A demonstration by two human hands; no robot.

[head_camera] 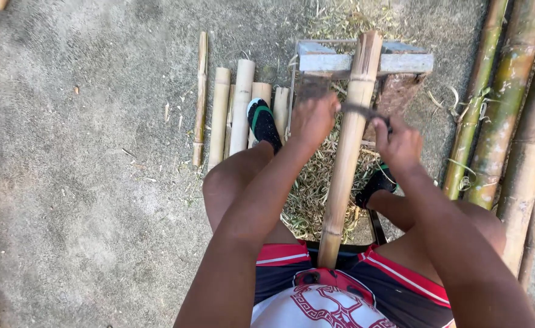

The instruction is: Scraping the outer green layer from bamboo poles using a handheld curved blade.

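Right now I am scraping the bamboo pole [346, 158] running from my lap up to the wooden rest [364, 61] at twelve o'clock, left hand [313, 118] and right hand [398, 144] each clenching an end of the blade [360, 111], which, I judge, needs drawing evenly toward me.

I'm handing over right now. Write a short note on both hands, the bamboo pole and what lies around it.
Left hand: closed on one end of the blade, left of the pole.
Right hand: closed on the other end, right of the pole.
Pole: runs from the lap up onto the wooden rest, blade across its top side.
Done: shavings lie under the pole; cut pieces lie to the left.
Left: green poles on the right look unscraped.
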